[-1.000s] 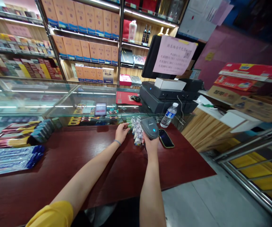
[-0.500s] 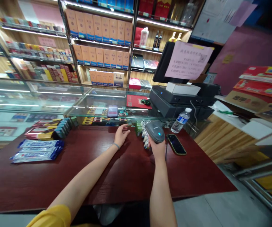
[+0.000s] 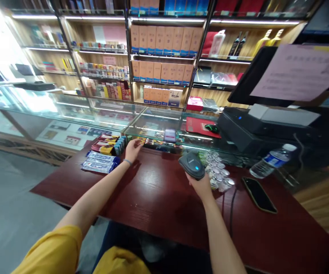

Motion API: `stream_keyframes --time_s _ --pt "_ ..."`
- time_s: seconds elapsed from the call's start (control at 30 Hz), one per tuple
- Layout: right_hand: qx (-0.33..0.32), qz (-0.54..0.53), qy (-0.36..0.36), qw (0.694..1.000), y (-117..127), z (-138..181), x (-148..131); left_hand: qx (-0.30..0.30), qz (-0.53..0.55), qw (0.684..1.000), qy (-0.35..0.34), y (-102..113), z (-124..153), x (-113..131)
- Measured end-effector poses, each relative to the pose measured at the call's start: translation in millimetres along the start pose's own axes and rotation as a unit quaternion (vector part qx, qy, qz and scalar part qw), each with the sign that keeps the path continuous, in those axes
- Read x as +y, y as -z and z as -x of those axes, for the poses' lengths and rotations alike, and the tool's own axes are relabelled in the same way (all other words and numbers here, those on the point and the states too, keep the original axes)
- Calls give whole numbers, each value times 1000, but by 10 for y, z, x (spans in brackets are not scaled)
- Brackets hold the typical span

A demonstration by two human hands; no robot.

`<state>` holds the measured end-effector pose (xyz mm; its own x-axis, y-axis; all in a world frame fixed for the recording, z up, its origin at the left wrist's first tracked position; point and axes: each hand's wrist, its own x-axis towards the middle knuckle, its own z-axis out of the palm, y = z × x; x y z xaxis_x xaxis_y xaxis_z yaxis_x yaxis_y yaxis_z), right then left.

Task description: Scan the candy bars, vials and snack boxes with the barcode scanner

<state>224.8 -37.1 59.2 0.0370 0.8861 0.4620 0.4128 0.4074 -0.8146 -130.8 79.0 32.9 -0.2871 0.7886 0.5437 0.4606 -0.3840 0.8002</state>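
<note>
One scanner (image 3: pixel 192 164), gripped in right hand (image 3: pixel 202 187); likely light, rigid, drop-sensitive, best held from underneath. Left hand (image 3: pixel 132 151) near far edge of worktop (image 3: pixel 153 194), half-curled; whether holding anything, unclear.

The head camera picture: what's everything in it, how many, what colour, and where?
Scanner: 1, dark grey, over the table
Clear containers: many, silvery, right of the scanner
Phone: 1, black, table's right side
Water bottle: 1, clear with blue label, behind the phone
Packets: several, blue and white, table's left side
Striped packs: several, red and yellow, behind these
Table: 1, dark red, foreground
Glass counter: 1, clear, behind the table
Mouse: 1, black, on red mat
Monitor: 1, black, at right, pink paper on it
Tall boxes: many, orange and blue, back shelves
Shelf bottles: 2 dark, 2 gold, back shelves
Sleeve: 1, yellow, bottom left
Left hand: 1, bare, near blue-grey packs
Right hand: 1, bare, holding the scanner
</note>
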Motion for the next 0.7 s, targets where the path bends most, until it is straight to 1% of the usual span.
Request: stream_keyframes --time_s 0.13,0.2,0.3,0.4,0.53,0.6,0.7 --pt "-38 -18 0 999 -149 17 34 4 -107 994 -16 430 -286 -77" --pt "-46 -18 -1 999 -204 23 55 -3 -145 989 -24 584 -403 -104" --pt "-56 -11 -13 998 -254 34 83 -33 -194 979 -47 740 -549 -145" --pt "-57 -1 -24 998 -279 47 97 -75 -250 963 -73 811 -671 -209" --pt "-48 10 -33 998 -294 51 92 -132 -356 922 -70 803 -786 -318" --pt "-46 14 -37 998 -294 47 87 -142 -406 901 -57 776 -813 -342" --pt "-49 19 -42 998 -288 43 86 -140 -459 877 -24 727 -822 -310"
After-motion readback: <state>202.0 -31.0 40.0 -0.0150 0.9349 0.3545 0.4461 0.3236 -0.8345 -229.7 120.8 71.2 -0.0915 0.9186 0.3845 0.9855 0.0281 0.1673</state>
